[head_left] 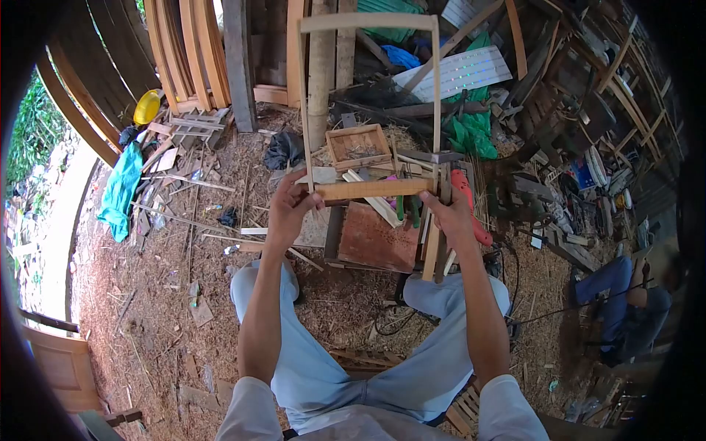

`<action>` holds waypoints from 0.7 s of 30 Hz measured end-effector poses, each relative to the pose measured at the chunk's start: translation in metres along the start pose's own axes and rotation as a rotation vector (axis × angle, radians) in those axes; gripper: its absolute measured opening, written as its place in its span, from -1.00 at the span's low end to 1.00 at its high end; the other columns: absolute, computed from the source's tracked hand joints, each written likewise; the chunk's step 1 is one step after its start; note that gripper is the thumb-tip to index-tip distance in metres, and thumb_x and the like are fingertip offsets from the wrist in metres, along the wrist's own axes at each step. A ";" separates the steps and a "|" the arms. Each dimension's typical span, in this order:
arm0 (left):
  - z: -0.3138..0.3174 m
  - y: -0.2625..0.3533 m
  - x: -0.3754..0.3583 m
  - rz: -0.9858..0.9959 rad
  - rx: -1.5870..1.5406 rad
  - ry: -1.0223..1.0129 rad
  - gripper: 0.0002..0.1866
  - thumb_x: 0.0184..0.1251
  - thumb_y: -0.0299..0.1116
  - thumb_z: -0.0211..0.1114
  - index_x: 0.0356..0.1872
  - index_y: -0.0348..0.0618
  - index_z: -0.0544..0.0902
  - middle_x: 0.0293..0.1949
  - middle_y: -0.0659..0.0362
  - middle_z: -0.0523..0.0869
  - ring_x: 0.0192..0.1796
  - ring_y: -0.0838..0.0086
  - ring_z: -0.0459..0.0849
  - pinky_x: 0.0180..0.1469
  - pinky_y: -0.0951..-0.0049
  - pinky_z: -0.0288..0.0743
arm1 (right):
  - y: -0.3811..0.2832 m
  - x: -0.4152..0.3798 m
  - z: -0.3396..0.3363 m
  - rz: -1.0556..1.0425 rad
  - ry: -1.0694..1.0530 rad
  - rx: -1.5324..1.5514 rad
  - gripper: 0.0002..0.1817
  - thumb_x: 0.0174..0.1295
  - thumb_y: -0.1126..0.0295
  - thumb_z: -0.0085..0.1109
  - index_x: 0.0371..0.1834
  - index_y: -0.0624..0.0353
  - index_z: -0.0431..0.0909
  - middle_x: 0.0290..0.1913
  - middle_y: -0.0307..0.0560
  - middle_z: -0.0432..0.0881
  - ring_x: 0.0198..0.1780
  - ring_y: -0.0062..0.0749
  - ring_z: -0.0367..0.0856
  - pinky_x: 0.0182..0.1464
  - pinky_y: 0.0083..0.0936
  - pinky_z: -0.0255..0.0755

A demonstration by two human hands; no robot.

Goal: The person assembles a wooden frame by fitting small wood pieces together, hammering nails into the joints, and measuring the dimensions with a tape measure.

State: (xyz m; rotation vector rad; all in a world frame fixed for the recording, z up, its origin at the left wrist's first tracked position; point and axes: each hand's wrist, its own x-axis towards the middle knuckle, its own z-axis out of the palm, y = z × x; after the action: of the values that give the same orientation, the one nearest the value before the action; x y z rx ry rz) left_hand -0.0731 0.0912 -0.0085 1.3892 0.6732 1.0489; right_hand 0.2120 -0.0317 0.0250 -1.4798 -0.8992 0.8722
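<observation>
Both hands hold a light rectangular wooden frame (375, 190) upright before me, its thicker bar nearest and its far bar raised at the top of the view. My left hand (289, 209) grips the near left corner, fingers outside and thumb on the bar. At the near right corner my right hand (451, 213) is closed on the frame in the same way. Beneath it sits a low bench with a reddish-brown board (379, 239). Wood strips and a green-handled tool (408, 211) lie on the bench, partly hidden by the frame's bar.
Beyond the bench is a small wooden tray (358, 146). A red power tool (471, 206) lies by my right hand. Wood shavings and offcuts cover the ground (162, 294). Another person (625, 298) sits at the right. Tall wooden pieces (184, 55) lean at the back left.
</observation>
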 end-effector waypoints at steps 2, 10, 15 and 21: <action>-0.001 -0.005 0.003 0.057 -0.086 0.028 -0.40 0.29 -0.55 0.30 0.35 -0.25 0.34 -0.15 0.07 0.68 -0.19 0.48 0.65 -0.18 0.47 0.51 | 0.003 -0.003 0.002 -0.074 0.024 0.025 -0.67 0.11 0.23 0.44 -0.17 0.19 0.62 -0.56 -0.46 0.41 -0.64 -0.78 0.21 -0.62 -0.67 0.07; 0.012 0.009 -0.001 0.035 -0.209 -0.041 -0.31 0.30 -0.52 0.28 0.43 -0.25 0.20 0.01 0.11 0.62 0.02 0.41 0.64 0.10 0.41 0.56 | -0.001 -0.006 -0.001 0.035 0.067 0.184 -0.74 0.06 0.28 0.47 -0.34 0.13 0.58 -0.67 -0.42 0.37 -0.75 -0.74 0.22 -0.70 -0.68 0.05; 0.015 0.006 0.002 0.039 -0.215 0.034 -0.46 0.30 -0.53 0.28 0.30 -0.30 0.38 0.01 0.08 0.63 -0.01 0.38 0.67 0.13 0.37 0.58 | -0.002 -0.004 -0.002 0.041 0.064 0.203 -0.73 0.05 0.26 0.49 -0.35 0.13 0.59 -0.68 -0.43 0.36 -0.75 -0.75 0.22 -0.70 -0.69 0.06; 0.018 0.001 0.002 0.100 -0.224 0.074 -0.57 0.30 -0.56 0.27 0.20 -0.35 0.47 0.02 0.01 0.64 0.00 0.35 0.68 0.08 0.35 0.61 | -0.002 -0.006 0.003 -0.005 0.111 0.253 -0.70 0.04 0.23 0.50 -0.32 0.14 0.59 -0.65 -0.43 0.37 -0.74 -0.74 0.23 -0.69 -0.70 0.07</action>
State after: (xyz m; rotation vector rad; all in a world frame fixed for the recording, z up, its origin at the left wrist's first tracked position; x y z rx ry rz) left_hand -0.0564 0.0850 -0.0049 1.2035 0.5262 1.2212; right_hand 0.2066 -0.0356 0.0269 -1.2925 -0.6835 0.8578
